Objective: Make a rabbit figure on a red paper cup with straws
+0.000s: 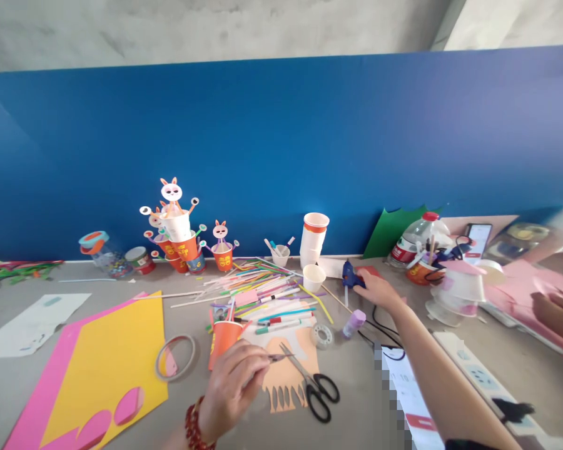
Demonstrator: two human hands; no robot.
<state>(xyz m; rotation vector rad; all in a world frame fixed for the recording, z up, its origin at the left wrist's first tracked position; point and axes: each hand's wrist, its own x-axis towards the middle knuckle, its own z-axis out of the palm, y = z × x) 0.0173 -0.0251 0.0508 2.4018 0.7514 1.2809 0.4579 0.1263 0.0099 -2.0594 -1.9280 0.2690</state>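
Observation:
My left hand point(234, 381), a red beaded bracelet on its wrist, is raised at the front of the table. Its fingers pinch a small thin pointed piece point(280, 357), too small to name. Just behind that hand stands an orange paper cup point(223, 340) with strips sticking out. Black-handled scissors point(310, 381) lie to its right, partly over a peach paper point(281, 399) with a fringed edge. Farther back on the right, my right hand point(375, 289) is closed around a blue glue gun point(351, 275), whose nozzle points down.
Pens and sticks point(267, 294) cover the middle. Yellow paper point(107, 356) and a tape roll point(175, 357) lie left; bunny-faced cups point(184, 240) stand behind. A glue stick point(354, 324), cord, phone point(415, 394) and power strip point(481, 375) are right, near another person's hand point(556, 315).

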